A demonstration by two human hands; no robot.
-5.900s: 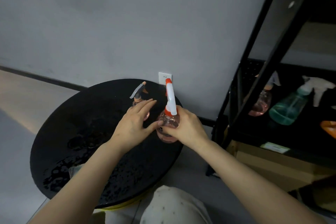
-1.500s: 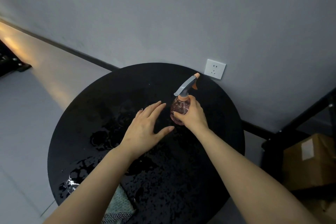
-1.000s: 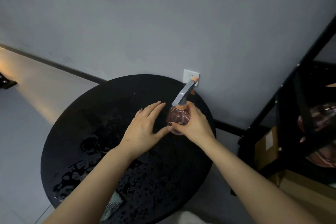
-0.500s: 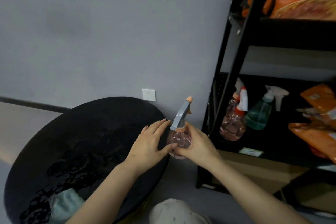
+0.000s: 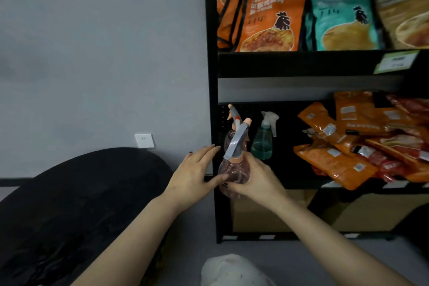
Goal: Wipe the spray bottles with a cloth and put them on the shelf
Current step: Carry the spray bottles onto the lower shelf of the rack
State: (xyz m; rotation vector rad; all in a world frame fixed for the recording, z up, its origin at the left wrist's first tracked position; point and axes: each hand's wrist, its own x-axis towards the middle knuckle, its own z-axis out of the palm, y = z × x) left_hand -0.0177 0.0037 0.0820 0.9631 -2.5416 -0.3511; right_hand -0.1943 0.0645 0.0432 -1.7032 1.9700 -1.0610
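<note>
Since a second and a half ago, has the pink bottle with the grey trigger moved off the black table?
Yes. The pink spray bottle, held in the right hand, has left the round black table and moved right, now in front of the black shelf.

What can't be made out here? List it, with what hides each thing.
Head view:
- Pink spray bottle: its right side is covered by the right hand; the left hand only touches it with the thumb.
- Second pink bottle on the shelf: mostly hidden behind the held bottle's trigger.
- Cloth: not in view.
- Snack bags: the print is blurred, and the rightmost ones are cut off by the edge.
</note>
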